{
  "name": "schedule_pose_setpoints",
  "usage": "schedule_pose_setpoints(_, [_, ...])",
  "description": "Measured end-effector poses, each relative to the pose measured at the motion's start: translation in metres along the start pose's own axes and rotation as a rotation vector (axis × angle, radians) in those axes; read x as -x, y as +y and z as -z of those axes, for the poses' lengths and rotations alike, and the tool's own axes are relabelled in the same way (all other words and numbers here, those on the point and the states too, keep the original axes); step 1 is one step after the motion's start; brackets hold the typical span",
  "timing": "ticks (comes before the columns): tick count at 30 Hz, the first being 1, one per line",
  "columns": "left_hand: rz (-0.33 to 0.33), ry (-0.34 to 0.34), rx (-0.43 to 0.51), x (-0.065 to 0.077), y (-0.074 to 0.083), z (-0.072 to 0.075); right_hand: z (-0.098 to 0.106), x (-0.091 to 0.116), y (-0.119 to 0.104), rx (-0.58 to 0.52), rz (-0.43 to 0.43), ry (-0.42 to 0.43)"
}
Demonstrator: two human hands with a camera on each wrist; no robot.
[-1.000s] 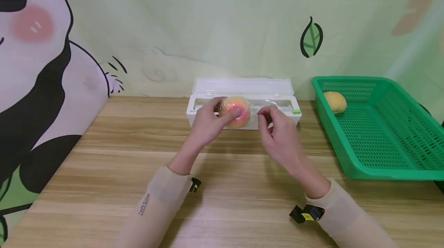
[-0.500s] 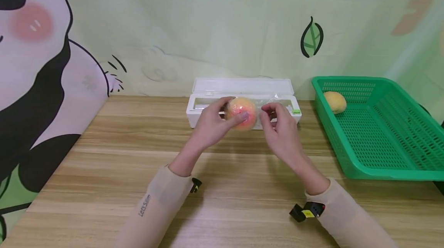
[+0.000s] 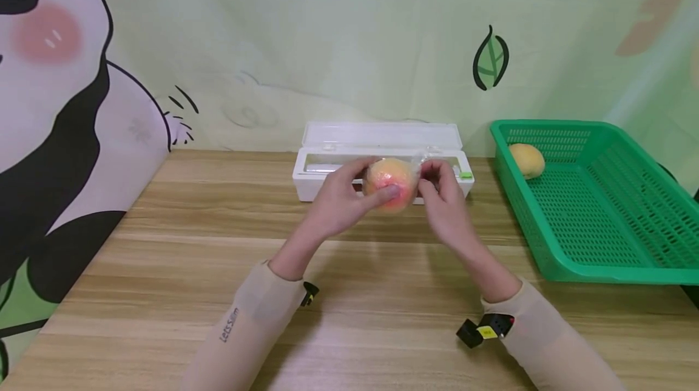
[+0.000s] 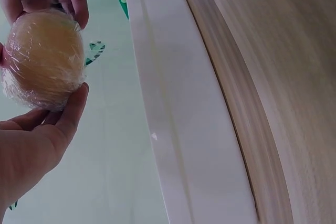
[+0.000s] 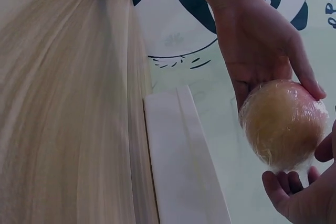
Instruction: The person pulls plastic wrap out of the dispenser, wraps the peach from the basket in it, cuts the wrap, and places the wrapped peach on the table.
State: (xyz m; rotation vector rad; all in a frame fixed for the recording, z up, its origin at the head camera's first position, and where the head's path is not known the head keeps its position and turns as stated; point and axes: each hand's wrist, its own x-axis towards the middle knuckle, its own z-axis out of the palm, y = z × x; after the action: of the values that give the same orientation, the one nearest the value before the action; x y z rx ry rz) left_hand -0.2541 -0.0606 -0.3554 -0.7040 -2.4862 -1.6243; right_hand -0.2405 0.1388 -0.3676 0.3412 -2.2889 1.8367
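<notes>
My left hand point(image 3: 341, 201) grips a pink-and-yellow peach point(image 3: 389, 171), its thumb across the near face. Clear cling film covers the peach, wrinkled and shiny in the left wrist view, where the peach point(image 4: 44, 59) shows between both hands. At its right side, a loose gathered end of the film point(image 3: 422, 157) stands up, and my right hand point(image 3: 449, 209) pinches it with thumb and curled fingers. In the right wrist view, the right hand point(image 5: 310, 198) is close below the wrapped peach point(image 5: 283, 124). Behind both hands stands a white cling film dispenser point(image 3: 311, 187), lid raised.
A green plastic basket point(image 3: 557, 257) stands on the right of the wooden table point(image 3: 218, 257), holding a yellow peach-like fruit point(image 3: 526, 160) at its left wall. A green slider point(image 3: 466, 175) sits at the dispenser's right end. A printed cloth point(image 3: 349, 45) hangs behind the table.
The left hand has carried the wrapped peach rightward and slightly nearer. The right hand has shifted a little right, and the stretch of film between hand and peach has shortened and bunched up.
</notes>
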Motion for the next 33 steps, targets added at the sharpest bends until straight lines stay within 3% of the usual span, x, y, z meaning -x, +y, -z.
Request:
schedule_pose_setpoints(12, [-0.002, -0.087, 0.022, 0.0017, 0.0018, 0.0040, 0.0050, -0.0009, -0.0009, -0.090, 0.015, -0.053])
schedule_pose_setpoints(24, [-0.044, -0.219, 0.161, 0.0033, -0.0006, 0.0065, 0.0093, 0.0002, -0.0068, -0.192, 0.056, -0.165])
schedule_pose_setpoints(33, [-0.077, -0.182, 0.187, 0.0032, -0.0013, 0.0063, 0.0080, 0.0008, -0.0026, -0.154, 0.088, -0.148])
